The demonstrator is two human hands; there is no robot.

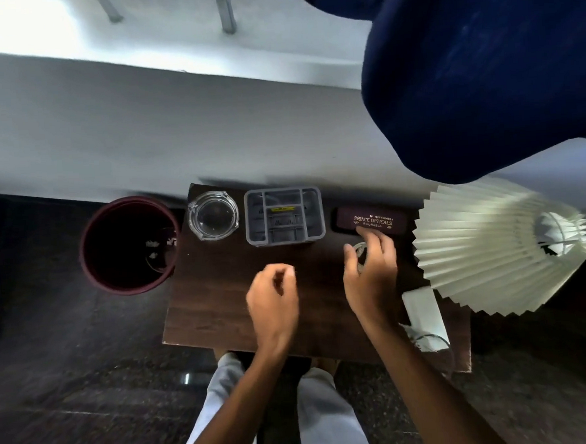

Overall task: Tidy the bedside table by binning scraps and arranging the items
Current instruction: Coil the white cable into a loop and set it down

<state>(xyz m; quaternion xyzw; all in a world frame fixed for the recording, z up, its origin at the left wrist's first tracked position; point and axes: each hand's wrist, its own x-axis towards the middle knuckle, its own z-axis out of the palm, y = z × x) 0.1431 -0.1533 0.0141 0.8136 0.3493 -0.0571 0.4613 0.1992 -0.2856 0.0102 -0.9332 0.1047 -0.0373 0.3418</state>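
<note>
A dark wooden bedside table (221, 305) carries a glass ashtray (213, 215), a grey plastic organiser (284, 215) and a dark maroon spectacle case (370, 221) along its back edge. My right hand (370, 268) curls over a small clear round object (359, 248) just in front of the case; how firmly it grips is hidden by the fingers. Near the table's middle, my left hand (272, 298) hovers with loosely curled fingers and nothing in it. A maroon bin (92, 268) stands on the floor left of the table, with white scraps (152, 246) inside.
A pleated white lampshade (492, 250) overhangs the table's right side. Under it lie a white folded paper (424, 313) and a glass (432, 342) near the front right corner. A blue cloth (481, 73) hangs top right. A white wall runs behind.
</note>
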